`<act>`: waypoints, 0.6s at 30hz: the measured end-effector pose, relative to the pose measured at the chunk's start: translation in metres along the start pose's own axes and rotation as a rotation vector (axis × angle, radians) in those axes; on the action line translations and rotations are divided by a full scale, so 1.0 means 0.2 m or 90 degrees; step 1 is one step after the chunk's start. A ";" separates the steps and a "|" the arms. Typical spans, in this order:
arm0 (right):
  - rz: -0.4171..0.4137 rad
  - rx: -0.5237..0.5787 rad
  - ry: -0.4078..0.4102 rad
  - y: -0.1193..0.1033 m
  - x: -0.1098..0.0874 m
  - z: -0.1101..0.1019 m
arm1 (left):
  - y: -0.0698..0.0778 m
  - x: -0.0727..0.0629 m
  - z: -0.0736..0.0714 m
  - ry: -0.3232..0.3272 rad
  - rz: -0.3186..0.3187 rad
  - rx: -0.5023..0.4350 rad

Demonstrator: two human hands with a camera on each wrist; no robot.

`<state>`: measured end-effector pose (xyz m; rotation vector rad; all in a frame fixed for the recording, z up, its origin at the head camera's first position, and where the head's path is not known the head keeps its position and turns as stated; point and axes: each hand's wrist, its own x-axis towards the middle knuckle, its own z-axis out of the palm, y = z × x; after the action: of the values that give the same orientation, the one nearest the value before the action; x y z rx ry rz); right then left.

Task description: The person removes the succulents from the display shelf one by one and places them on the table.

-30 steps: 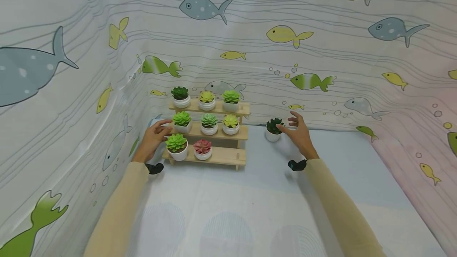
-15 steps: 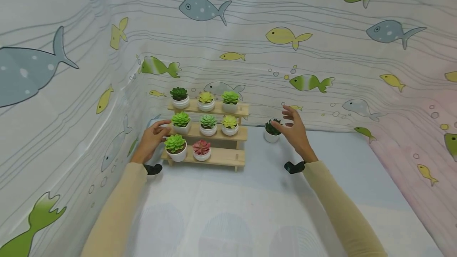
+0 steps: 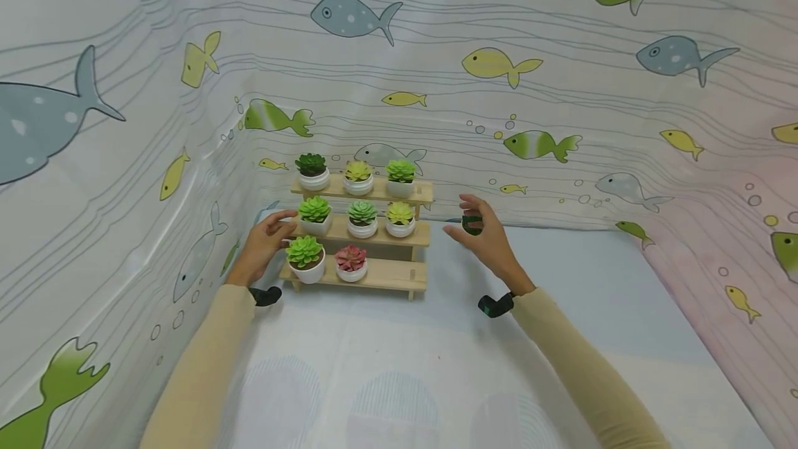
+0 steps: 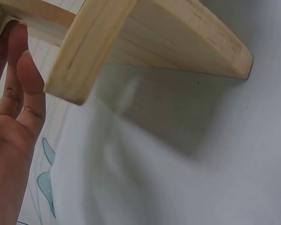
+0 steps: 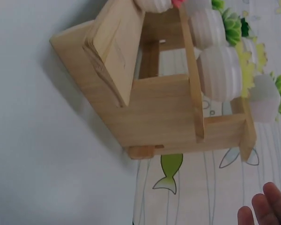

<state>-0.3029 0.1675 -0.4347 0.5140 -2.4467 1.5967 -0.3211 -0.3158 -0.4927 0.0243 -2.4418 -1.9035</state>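
Note:
A three-tier wooden plant stand (image 3: 389, 276) holds several potted succulents. At its left end my left hand (image 3: 263, 244) has its fingertips against the wood near the middle tier, beside a bright green succulent (image 3: 314, 210). The left wrist view shows these fingers (image 4: 30, 75) lightly bent at the plank's end, not wrapped round it. To the right of the stand my right hand (image 3: 485, 238) hovers with fingers and thumb spread, holding nothing. Behind it a dark green succulent (image 3: 472, 224) shows between the fingers; its pot is hidden.
A red succulent (image 3: 351, 260) and a green one (image 3: 304, 253) stand on the lowest tier, with bare plank to their right. The pale cloth-covered table (image 3: 386, 352) extends in front. Fish-print cloth walls (image 3: 499, 109) enclose the back and sides.
My right hand has moved left, away from the right side of the dark green succulent, and now covers most of it. My left hand has stayed at the stand.

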 end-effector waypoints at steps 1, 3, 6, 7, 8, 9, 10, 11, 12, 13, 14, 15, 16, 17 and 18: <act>0.001 0.006 -0.003 0.00 0.00 0.01 | 0.00 0.00 0.00 -0.004 0.001 -0.002; -0.001 0.018 -0.010 -0.01 -0.01 0.04 | 0.00 0.00 0.00 -0.013 0.003 -0.007; -0.005 0.015 -0.023 -0.02 -0.02 0.09 | 0.02 -0.01 0.00 -0.023 0.001 -0.018; -0.008 0.012 -0.027 -0.02 -0.02 0.10 | 0.02 -0.01 0.00 -0.025 -0.001 -0.021; -0.011 0.009 -0.032 -0.02 -0.03 0.11 | 0.03 -0.02 0.00 -0.027 -0.003 -0.023; -0.014 0.006 -0.037 -0.03 -0.03 0.12 | 0.05 -0.03 0.00 -0.028 -0.007 -0.027; -0.016 0.004 -0.040 -0.03 -0.04 0.14 | 0.07 -0.04 0.00 -0.030 -0.010 -0.030; -0.017 0.000 -0.044 -0.04 -0.04 0.15 | 0.08 -0.05 0.00 -0.031 -0.013 -0.034; -0.021 0.003 -0.048 -0.04 -0.04 0.16 | 0.10 -0.06 0.00 -0.033 -0.014 -0.037; -0.024 0.002 -0.051 -0.04 -0.05 0.17 | 0.11 -0.07 0.01 -0.034 -0.016 -0.042; -0.024 0.000 -0.054 -0.04 -0.05 0.19 | 0.12 -0.07 0.01 -0.034 -0.015 -0.046; -0.024 0.000 -0.058 -0.05 -0.06 0.20 | 0.13 -0.07 0.01 -0.034 -0.013 -0.052; -0.025 0.001 -0.063 -0.05 -0.06 0.21 | 0.13 -0.07 0.02 -0.034 -0.011 -0.056; -0.024 0.002 -0.068 -0.05 -0.06 0.23 | 0.12 -0.07 0.02 -0.032 -0.007 -0.058; -0.024 0.004 -0.073 -0.06 -0.07 0.24 | 0.12 -0.07 0.02 -0.030 -0.004 -0.063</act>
<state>-0.2841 0.1225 -0.4488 0.6664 -2.4969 1.6036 -0.3074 -0.3054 -0.4706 -0.0161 -2.3758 -2.0479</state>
